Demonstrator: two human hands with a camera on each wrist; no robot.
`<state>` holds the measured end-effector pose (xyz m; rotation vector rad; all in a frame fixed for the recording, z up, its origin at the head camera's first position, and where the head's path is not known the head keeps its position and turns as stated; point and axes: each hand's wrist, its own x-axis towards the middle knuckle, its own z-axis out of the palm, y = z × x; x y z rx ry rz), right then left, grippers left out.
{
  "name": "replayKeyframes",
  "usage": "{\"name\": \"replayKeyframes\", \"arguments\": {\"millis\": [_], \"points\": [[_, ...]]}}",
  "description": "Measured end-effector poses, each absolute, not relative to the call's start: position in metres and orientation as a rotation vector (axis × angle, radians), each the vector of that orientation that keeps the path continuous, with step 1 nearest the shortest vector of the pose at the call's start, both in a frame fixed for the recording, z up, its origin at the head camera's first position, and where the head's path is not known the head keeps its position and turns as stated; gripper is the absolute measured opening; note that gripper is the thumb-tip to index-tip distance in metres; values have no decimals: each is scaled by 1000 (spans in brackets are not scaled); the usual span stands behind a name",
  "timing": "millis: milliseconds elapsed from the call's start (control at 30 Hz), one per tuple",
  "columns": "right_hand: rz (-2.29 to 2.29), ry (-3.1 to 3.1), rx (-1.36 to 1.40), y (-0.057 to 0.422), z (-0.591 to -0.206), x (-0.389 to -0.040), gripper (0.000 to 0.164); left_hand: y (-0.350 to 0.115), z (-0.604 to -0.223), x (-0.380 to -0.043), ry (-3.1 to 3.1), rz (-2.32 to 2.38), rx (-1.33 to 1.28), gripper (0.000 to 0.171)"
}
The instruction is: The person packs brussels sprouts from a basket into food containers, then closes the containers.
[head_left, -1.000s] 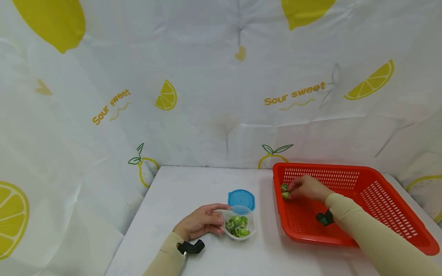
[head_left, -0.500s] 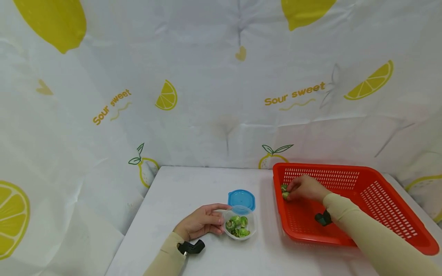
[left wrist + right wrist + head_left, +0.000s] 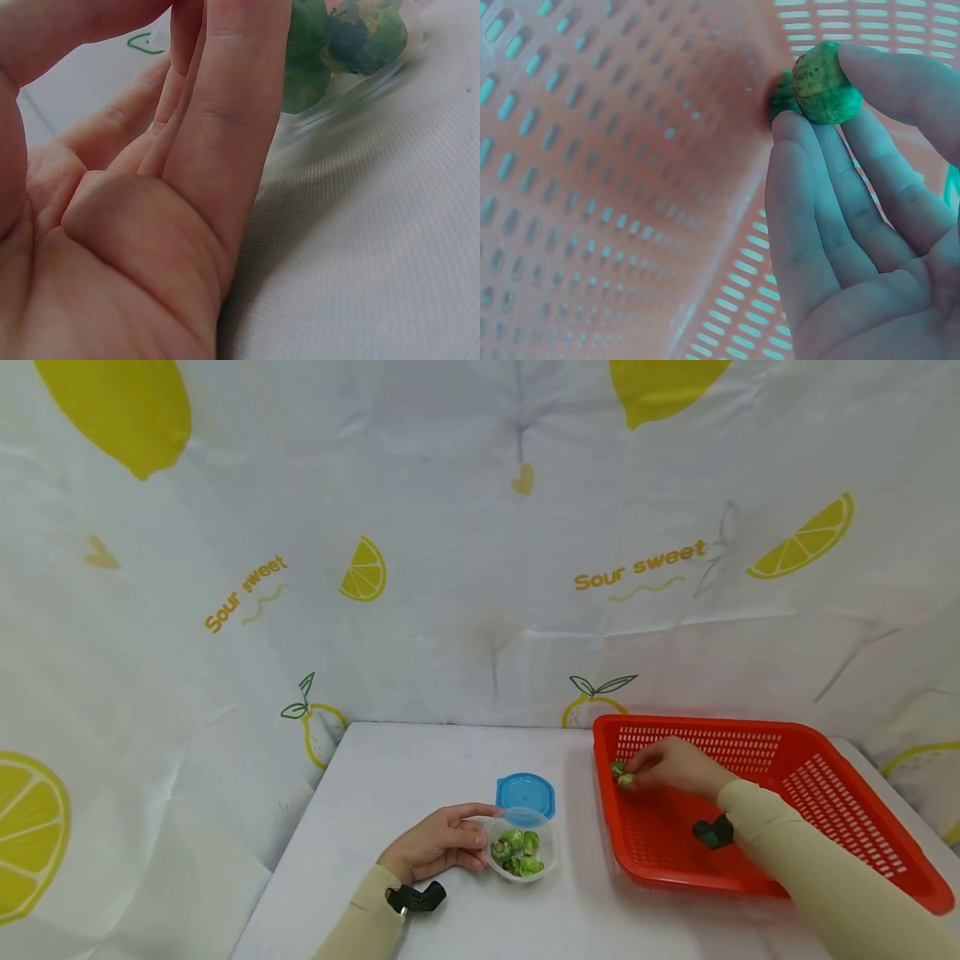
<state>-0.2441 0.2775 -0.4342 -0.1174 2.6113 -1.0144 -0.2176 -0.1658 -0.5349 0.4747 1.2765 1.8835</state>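
In the head view my left hand (image 3: 438,843) holds the left side of a small clear plastic container (image 3: 551,852) by its rim. Several green Brussels sprouts (image 3: 517,852) lie inside it. The left wrist view shows the palm close up, with two sprouts (image 3: 367,37) through the clear wall beyond the fingers. Inside the red basket (image 3: 622,852), my right hand (image 3: 678,768) pinches a Brussels sprout (image 3: 826,84) between thumb and fingertips. Behind that one, another sprout (image 3: 782,97) sits by the basket's left wall, partly hidden.
A blue lid (image 3: 525,793) lies on the white table (image 3: 420,760) just behind the container. The perforated basket takes up the right side of the table. A lemon-print cloth (image 3: 450,610) hangs behind the table and along its left.
My right hand has risen slightly, and the pinched sprout has come up a little from its earlier spot by the basket wall. The left hand and the container have stayed in place.
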Motion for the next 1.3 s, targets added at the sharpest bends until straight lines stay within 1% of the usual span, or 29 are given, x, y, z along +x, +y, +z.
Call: {"name": "replayKeyframes", "arguments": {"millis": [333, 567, 833, 1067, 1300], "points": [[-1006, 2697, -164, 287, -405, -224, 38, -166, -535, -218, 1273, 1881, 468, 61], [-1072, 2725, -171, 280, -393, -201, 38, -169, -535, -214, 1281, 1878, 440, 60], [-1196, 2699, -162, 263, -383, -174, 38, -165, -533, -217, 1278, 1887, 490, 58], [-1275, 2670, -142, 235, -382, -160, 39, -165, -532, -219, 1292, 1876, 468, 58], [-1306, 2677, -173, 191, -383, -151, 32, -166, -532, -217, 1292, 1882, 474, 57]]}}
